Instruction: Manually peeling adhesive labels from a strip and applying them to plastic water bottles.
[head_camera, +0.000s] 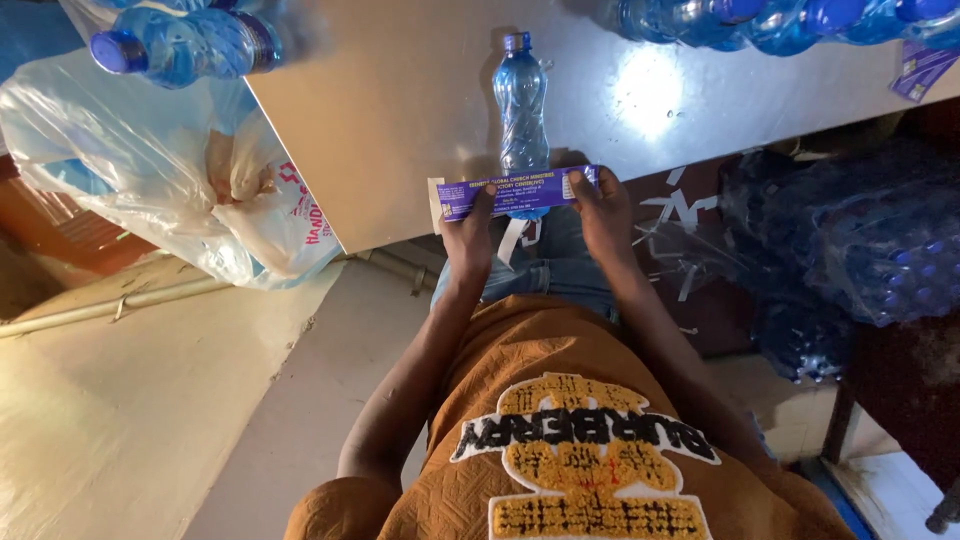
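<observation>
A clear blue water bottle (522, 105) with a blue cap stands upright on the pale table (400, 110), close to its near edge. Across the bottle's lower part I stretch a purple label strip (515, 192) with white print. My left hand (468, 232) pinches the strip's left end, and my right hand (603, 212) pinches its right end. A white backing tab shows at the strip's left tip. My orange shirt and jeans fill the lower middle of the view.
Several blue bottles (780, 20) lie along the table's far right, and one lies at far left (180, 45). A white plastic bag (180, 170) hangs off the left edge. Shrink-wrapped bottle packs (860, 250) stand on the floor to my right. White paper scraps (680, 215) litter the floor.
</observation>
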